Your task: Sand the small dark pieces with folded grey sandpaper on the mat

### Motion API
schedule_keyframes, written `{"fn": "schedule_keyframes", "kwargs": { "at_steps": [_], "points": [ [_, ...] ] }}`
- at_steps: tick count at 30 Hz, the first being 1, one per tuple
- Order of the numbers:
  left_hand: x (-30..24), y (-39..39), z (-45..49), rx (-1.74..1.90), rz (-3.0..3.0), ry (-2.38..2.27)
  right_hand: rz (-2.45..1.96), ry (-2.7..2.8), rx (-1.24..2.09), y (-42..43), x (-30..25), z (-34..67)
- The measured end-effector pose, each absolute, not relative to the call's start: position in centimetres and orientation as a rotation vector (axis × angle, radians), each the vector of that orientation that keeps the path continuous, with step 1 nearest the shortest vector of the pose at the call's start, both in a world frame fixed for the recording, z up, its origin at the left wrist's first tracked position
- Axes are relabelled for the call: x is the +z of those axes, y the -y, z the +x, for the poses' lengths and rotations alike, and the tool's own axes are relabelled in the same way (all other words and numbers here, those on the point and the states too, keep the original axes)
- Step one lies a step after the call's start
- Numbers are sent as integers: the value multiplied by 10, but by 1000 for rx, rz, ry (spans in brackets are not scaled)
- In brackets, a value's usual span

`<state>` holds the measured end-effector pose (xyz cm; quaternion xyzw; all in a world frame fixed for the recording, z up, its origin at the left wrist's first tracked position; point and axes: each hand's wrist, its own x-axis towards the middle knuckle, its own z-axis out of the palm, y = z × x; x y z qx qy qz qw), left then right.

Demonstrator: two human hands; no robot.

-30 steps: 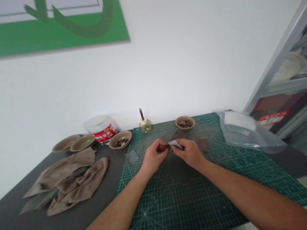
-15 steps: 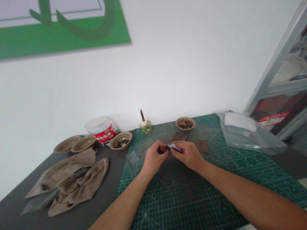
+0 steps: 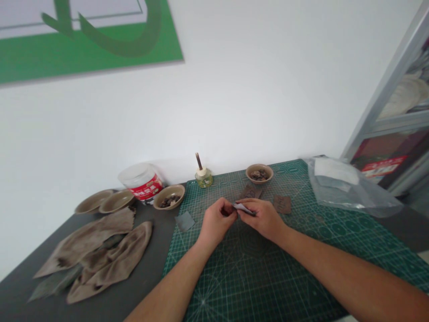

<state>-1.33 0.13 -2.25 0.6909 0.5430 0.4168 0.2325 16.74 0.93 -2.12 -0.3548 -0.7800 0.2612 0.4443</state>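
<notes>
One grey sheet [image 3: 244, 208] between left hand [image 3: 217, 222] and right hand [image 3: 265, 218], four bowls [image 3: 167, 206]

hands [image 3: 217, 222] [image 3: 263, 218] over mat [image 3: 268, 281], cloths [image 3: 97, 255] left, bag [image 3: 348, 190] right

1. The left hand [image 3: 217, 221] pinches a small dark piece [image 3: 229, 210], mostly hidden by the fingers.
2. The right hand [image 3: 264, 218] holds a folded grey sandpaper slip [image 3: 243, 208] against that piece.
3. Both hands are over the green cutting mat [image 3: 254, 277].
4. Bowls of small stones [image 3: 258, 172], a glass bottle [image 3: 203, 177] and brown cloths [image 3: 97, 250] lie around.
</notes>
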Motion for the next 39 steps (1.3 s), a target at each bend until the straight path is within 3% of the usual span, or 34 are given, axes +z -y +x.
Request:
{"fn": "schedule_keyframes", "kwargs": {
  "at_steps": [26, 39],
  "points": [
    [-18, 4, -12, 1177, 1908, -1471, -840, 1889, 656, -10, -21, 168],
    [-24, 1, -14, 1198, 1765, -1397, -968, 1649, 1246, -24, -28, 171]
  ]
}}
